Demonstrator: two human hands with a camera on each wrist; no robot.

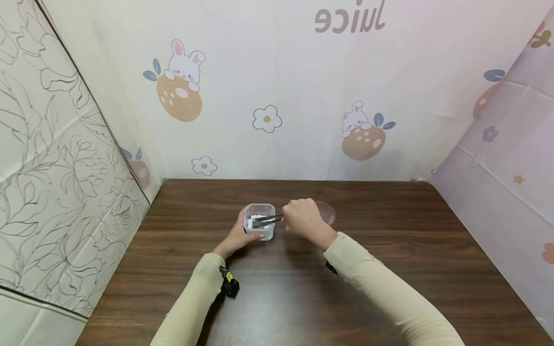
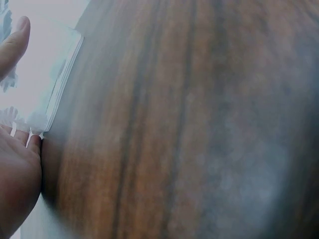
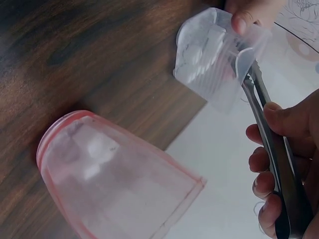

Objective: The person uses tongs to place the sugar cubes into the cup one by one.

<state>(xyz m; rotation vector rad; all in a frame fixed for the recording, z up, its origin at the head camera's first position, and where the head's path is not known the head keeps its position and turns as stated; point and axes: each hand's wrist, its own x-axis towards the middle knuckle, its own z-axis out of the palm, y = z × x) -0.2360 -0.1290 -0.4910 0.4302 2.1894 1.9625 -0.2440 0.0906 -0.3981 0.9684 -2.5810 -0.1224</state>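
A clear plastic container (image 1: 268, 234) stands on the table, with several small white cubes (image 1: 250, 223) inside. My left hand (image 1: 236, 235) grips its left side, thumb across the near face. In the left wrist view that thumb (image 2: 14, 47) lies over the container (image 2: 52, 74). Dark metal tongs (image 3: 263, 117) are held in my right hand (image 1: 303, 219), fingers curled round the arms. Their tips reach into the container among the cubes; whether they pinch one I cannot tell. Just beyond my right hand is a see-through pink-rimmed cup (image 3: 124, 184), partly hidden in the head view.
The brown wooden table (image 1: 389, 230) runs back to a wall covering (image 1: 303, 144) printed with rabbits and flowers. On the left rises a panel (image 1: 65, 158) with line-drawn flowers. A black wrist camera (image 1: 231, 287) sits on the left sleeve.
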